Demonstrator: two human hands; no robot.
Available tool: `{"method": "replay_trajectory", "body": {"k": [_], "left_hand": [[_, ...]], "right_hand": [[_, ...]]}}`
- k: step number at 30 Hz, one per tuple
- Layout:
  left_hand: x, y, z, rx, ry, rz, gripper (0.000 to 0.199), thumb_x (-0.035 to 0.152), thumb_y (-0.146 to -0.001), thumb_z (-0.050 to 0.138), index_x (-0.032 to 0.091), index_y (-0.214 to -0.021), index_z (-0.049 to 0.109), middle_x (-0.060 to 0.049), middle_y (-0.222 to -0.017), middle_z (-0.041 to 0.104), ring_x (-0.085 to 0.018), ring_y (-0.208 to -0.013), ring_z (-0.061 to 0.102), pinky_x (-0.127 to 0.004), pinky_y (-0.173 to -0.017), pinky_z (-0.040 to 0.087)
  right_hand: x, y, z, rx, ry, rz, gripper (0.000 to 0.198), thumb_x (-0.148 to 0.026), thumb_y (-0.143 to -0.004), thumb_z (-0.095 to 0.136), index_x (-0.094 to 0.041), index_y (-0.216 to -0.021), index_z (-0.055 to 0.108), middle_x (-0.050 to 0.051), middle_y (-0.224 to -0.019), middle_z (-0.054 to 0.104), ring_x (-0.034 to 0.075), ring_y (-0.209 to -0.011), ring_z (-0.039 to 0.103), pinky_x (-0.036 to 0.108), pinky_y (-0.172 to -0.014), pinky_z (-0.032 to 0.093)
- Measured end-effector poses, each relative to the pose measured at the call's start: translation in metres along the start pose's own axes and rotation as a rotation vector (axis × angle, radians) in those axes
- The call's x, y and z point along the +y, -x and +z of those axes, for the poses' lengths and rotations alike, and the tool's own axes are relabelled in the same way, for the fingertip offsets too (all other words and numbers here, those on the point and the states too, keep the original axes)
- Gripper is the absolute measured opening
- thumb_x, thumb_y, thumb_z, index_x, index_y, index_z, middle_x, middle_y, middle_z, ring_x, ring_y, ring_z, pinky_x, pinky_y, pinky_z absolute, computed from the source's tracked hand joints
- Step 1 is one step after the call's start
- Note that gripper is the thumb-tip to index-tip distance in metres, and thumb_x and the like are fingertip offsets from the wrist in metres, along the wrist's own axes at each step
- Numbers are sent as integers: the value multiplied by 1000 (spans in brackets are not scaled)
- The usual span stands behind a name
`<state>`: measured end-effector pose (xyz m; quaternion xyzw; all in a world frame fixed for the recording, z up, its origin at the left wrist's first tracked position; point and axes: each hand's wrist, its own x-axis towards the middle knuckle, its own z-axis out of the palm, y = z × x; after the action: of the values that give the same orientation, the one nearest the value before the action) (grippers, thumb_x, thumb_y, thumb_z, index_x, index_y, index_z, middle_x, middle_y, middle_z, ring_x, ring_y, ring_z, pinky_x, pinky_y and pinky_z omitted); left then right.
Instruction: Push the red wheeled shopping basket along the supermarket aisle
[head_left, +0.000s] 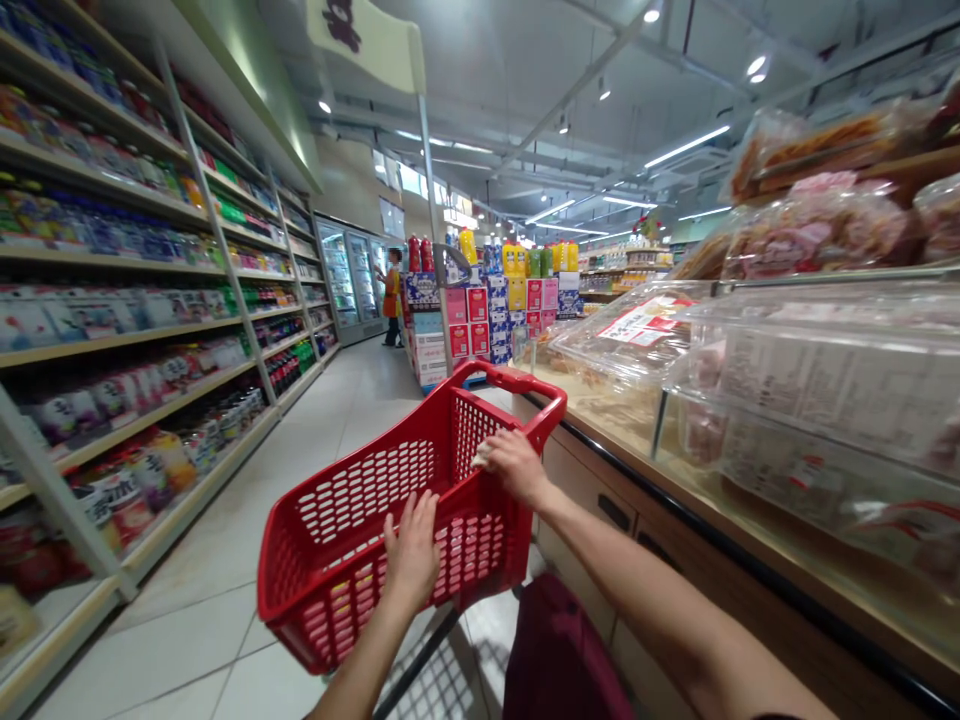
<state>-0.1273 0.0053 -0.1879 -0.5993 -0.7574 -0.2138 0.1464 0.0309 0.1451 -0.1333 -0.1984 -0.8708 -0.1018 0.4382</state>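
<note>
A red plastic shopping cart (469, 555) stands in front of me, its basket wall pierced with rows of slots. My left hand (412, 553) is at the basket's near rim, fingers stretched out and a little apart, gripping nothing. Further toward the handle, my right hand (514, 466) is over the same rim with its fingers bent. A small crumpled white piece (482, 454), like tissue, pokes out from between those fingers. The red handle (553, 405) rises just beyond this hand. No goods can be made out inside the basket.
Stocked drink shelves (172, 335) line the left side. At the right runs a wooden counter (600, 405) with packaged bread (825, 225) and clear plastic boxes (810, 350). Stacked cartons (469, 320) stand ahead beside a pole. A person in an orange vest (391, 295) is near glass-door fridges (349, 275).
</note>
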Motion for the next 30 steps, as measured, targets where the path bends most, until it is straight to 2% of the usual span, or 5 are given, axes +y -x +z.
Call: {"method": "replay_trajectory", "body": {"k": [4, 10, 16, 25, 30], "left_hand": [[6, -2, 0, -19, 10, -58, 58, 3, -67, 32, 15, -122, 42, -6, -131, 43, -19, -125, 30, -45, -101, 21], [11, -5, 0, -48, 21, -38, 57, 4, -67, 33, 13, -122, 42, -7, -131, 43, -18, -125, 31, -43, -99, 24], [9, -4, -2, -42, 53, -56, 60, 2, -64, 33, 14, -122, 43, -6, -130, 44, -17, -124, 32, -40, -99, 24], [7, -1, 3, 7, 61, -29, 58, 3, -64, 34, 13, -121, 43, -8, -129, 45, -20, -123, 33, -44, -100, 23], [7, -3, -1, -21, 47, -34, 60, 2, -64, 34, 13, -123, 41, -7, -131, 43, -20, -125, 29, -45, -102, 18]], "right_hand": [[23, -16, -16, -5, 18, 140, 15, -13, -77, 50, -17, -68, 62, 8, -85, 62, 19, -85, 52, 35, -81, 36], [-33, -8, 24, -184, -131, -139, 8, -23, -68, 57, -17, -64, 55, 3, -77, 57, 15, -74, 50, 28, -73, 37], [51, -28, -26, -84, -22, 111, 10, -10, -66, 52, -17, -61, 47, 3, -68, 50, 14, -67, 44, 28, -65, 35], [-21, -13, 14, -176, -162, -117, 11, -11, -70, 48, -16, -79, 52, 6, -94, 55, 15, -83, 49, 29, -76, 40], [43, -23, -32, -92, 116, 154, 9, -14, -72, 54, -17, -78, 60, 12, -117, 49, 27, -109, 40, 49, -93, 26]]}}
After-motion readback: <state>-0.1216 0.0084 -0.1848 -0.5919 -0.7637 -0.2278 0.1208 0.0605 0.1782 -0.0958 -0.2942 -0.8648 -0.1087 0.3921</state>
